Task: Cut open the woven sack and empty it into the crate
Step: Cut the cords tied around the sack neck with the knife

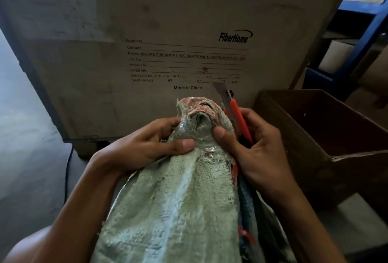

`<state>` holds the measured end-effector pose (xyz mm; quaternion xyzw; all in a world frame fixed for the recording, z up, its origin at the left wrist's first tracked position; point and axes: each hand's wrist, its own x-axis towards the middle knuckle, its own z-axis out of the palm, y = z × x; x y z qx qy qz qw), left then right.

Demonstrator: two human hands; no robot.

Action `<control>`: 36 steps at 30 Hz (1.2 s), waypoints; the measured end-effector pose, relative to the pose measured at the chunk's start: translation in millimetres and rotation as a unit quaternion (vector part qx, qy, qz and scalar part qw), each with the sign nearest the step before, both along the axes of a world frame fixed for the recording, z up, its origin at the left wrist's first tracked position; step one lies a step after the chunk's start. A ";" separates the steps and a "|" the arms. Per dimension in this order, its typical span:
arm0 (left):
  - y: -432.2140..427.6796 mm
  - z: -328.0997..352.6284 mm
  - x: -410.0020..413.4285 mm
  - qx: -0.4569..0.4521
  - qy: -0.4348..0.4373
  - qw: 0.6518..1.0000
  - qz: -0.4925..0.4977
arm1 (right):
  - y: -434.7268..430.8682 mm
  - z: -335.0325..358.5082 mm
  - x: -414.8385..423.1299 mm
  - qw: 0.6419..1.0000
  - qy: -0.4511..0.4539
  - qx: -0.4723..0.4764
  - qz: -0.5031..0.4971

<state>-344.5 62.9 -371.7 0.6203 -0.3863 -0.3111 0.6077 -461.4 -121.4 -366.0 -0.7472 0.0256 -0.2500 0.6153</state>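
A pale green woven sack (174, 195) lies lengthwise between my forearms, its bunched, taped neck (199, 113) pointing away from me. My left hand (147, 143) grips the neck from the left, thumb pressed on the fabric. My right hand (256, 149) pinches the neck's right side with the thumb and also holds a red utility knife (237, 115), whose blade is out and points up and away. An open brown cardboard crate (327, 136) stands at the right, just beyond my right hand.
A big cardboard shipping box (168, 42) with printed labels stands right behind the sack. Blue metal shelving (357, 38) rises at the far right. A black cable (68, 168) runs down the pale floor at the left.
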 end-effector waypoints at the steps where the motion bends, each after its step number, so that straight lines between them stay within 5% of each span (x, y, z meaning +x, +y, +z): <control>1: 1.9 -2.1 1.6 0.001 0.002 1.000 0.000 | 0.5 -0.1 0.1 1.000 -0.001 0.008 0.010; 12: 13.9 -19.1 8.9 -0.059 0.115 0.990 -0.058 | -0.6 3.2 2.0 0.996 0.017 0.058 0.065; 21: 0.2 -6.4 11.8 0.176 -0.145 0.972 0.061 | 3.9 -9.0 7.3 0.994 0.024 -0.035 -0.102; 25: -13.6 -12.0 4.5 0.156 -0.169 0.965 0.126 | 0.8 -11.5 10.7 0.993 0.049 -0.036 -0.099; 29: -12.1 -15.7 11.0 0.105 -0.074 0.981 0.145 | -7.7 -11.7 11.1 0.994 0.095 -0.027 -0.053; 36: -0.9 -5.8 16.1 0.099 -0.188 0.973 0.093 | -18.4 -10.1 6.1 0.989 0.103 -0.101 -0.027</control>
